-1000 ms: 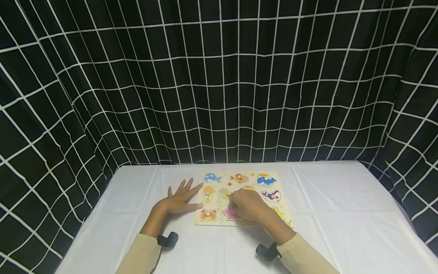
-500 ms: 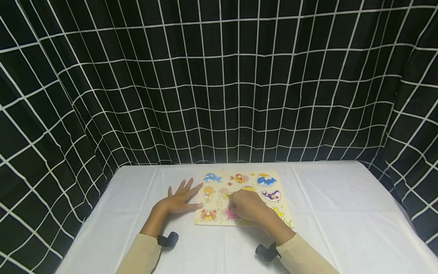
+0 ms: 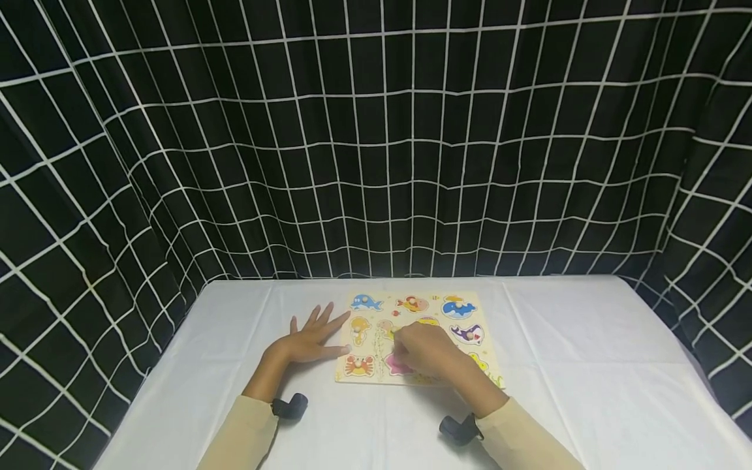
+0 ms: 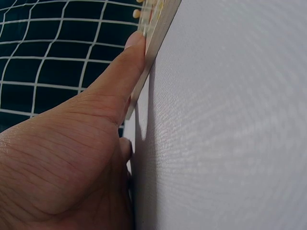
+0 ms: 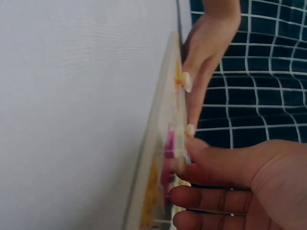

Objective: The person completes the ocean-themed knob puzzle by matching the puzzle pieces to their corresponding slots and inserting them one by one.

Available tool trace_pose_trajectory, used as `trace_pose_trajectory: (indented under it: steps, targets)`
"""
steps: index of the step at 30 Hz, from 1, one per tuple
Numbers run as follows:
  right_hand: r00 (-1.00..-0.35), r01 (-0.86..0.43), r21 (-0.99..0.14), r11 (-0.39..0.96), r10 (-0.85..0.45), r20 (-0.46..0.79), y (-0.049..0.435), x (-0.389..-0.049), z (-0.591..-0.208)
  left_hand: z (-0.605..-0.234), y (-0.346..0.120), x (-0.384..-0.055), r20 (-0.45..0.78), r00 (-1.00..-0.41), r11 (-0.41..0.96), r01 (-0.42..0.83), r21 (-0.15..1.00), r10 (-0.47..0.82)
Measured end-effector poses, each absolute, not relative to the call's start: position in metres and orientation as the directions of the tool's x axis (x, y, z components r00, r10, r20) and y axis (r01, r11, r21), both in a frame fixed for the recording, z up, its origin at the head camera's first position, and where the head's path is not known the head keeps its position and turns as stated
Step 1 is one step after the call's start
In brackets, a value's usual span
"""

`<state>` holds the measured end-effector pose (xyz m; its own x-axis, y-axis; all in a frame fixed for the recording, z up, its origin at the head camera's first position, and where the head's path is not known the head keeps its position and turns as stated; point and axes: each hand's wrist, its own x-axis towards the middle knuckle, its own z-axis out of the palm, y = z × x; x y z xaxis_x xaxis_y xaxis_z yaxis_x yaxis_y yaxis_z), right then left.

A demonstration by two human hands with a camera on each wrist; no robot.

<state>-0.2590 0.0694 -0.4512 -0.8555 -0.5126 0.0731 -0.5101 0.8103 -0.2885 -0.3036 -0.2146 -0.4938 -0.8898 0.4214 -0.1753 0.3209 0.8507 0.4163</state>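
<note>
A wooden peg puzzle board (image 3: 378, 375) with sea-animal pieces lies on the white table. My left hand (image 3: 311, 341) rests beside its left edge with fingers spread. In the left wrist view, the thumb (image 4: 127, 60) touches the board's edge. My right hand (image 3: 425, 349) is over the middle of the board, fingers bent downward. Its thumb and index finger appear to pinch a puzzle piece (image 3: 386, 329) by its knob, between the orange seahorse piece (image 3: 360, 329) and the hand. The knob itself is hidden by the fingertips. A pink piece (image 3: 396, 365) shows just below them.
Around the board sit a red crab (image 3: 359, 366), a blue whale (image 3: 366, 302), an orange fish (image 3: 412, 304), another blue whale (image 3: 458, 309) and a purple orca (image 3: 467, 335). White cloth (image 3: 587, 365) covers the table. A black gridded curtain (image 3: 376, 163) hangs behind it.
The head view has shifted very slightly. Both hands and the board stay in place.
</note>
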Motion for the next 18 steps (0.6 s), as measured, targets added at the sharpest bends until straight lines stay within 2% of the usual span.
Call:
trace_pose_trajectory:
  steps: [5,11,18]
  targets:
    - [-0.86,-0.504,-0.319,0.803,-0.503,0.092,0.076,-0.267,-0.443,-0.504,-0.221,-0.314,-0.161,-0.888,0.849,0.336,0.409,0.43]
    - [-0.861,-0.509,-0.288,0.811,-0.487,0.149,0.097,-0.279,-0.422,-0.513,-0.235,-0.321,-0.164,-0.897,0.851,0.312,0.422,0.41]
    - [-0.881,-0.467,-0.249,0.849,-0.421,0.217,0.137,-0.29,-0.402,-0.479,-0.248,-0.318,-0.204,-0.879,0.811,0.279,0.514,0.431]
